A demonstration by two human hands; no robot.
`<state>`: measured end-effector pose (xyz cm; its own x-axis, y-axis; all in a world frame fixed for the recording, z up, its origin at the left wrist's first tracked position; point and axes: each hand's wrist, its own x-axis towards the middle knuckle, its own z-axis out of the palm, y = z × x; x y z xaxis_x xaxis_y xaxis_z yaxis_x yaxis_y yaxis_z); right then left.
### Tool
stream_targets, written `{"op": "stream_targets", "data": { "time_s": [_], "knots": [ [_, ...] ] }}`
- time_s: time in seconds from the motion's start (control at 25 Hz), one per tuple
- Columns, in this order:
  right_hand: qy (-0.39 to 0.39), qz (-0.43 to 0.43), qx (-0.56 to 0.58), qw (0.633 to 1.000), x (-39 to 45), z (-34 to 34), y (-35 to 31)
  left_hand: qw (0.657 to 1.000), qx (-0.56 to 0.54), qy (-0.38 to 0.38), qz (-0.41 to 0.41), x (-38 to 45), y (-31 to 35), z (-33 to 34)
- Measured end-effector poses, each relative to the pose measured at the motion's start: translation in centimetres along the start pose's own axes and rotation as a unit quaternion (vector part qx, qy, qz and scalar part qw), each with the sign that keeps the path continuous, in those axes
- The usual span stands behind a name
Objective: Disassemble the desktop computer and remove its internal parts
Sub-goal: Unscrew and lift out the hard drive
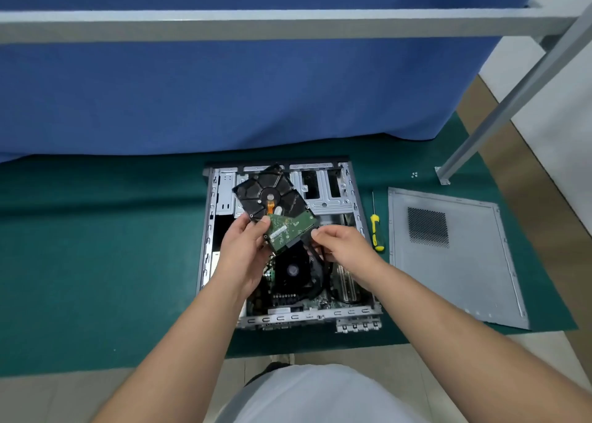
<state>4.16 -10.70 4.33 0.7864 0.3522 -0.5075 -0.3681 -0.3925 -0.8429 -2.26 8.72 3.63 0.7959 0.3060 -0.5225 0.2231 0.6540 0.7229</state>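
The open desktop case (358,205) lies flat on a green mat, its motherboard and black CPU fan (292,270) showing. Above the case I hold a black hard drive (270,195), tilted, green circuit board side up. My left hand (245,249) grips the drive's near left edge. My right hand (341,243) pinches the black cable plug (309,238) at the drive's near end; black cables run from it down into the case.
The grey side panel (448,256) lies on the mat right of the case. A yellow-handled screwdriver (375,227) lies between them. Small screws (414,175) sit near a metal frame leg (443,176). A blue cloth (224,96) hangs behind.
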Motion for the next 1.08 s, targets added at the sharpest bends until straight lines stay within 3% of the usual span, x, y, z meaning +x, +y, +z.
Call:
{"op": "stream_targets", "data": {
  "time_s": [0.16,0.4,0.56,0.76,0.92,1.0,1.08],
  "knots": [
    [0.032,-0.001,0.109,0.994,1.0,1.9,-0.6,0.997,0.015,-0.071,-0.018,2.7,0.3,1.3],
    [0.067,-0.009,0.091,0.994,2.0,0.7,-2.3,0.992,-0.003,-0.112,-0.055,4.9,0.8,2.0],
    [0.116,0.007,0.173,0.978,3.0,1.7,-2.4,0.995,-0.005,-0.094,-0.008,5.0,-0.6,3.7],
    [0.085,0.005,0.101,0.991,3.6,0.1,-2.7,0.995,0.004,-0.093,-0.035,5.7,0.2,3.5],
    [0.126,0.015,0.196,0.972,3.6,1.6,-2.6,0.998,-0.016,-0.064,-0.012,5.2,-1.0,4.6],
    [0.147,0.017,0.192,0.970,4.0,1.9,-2.5,0.998,-0.025,-0.052,-0.007,5.1,-1.4,4.7],
    [0.122,0.017,0.155,0.980,4.0,1.3,-2.7,0.997,-0.018,-0.064,-0.026,5.6,-0.6,4.0]
  ]
}}
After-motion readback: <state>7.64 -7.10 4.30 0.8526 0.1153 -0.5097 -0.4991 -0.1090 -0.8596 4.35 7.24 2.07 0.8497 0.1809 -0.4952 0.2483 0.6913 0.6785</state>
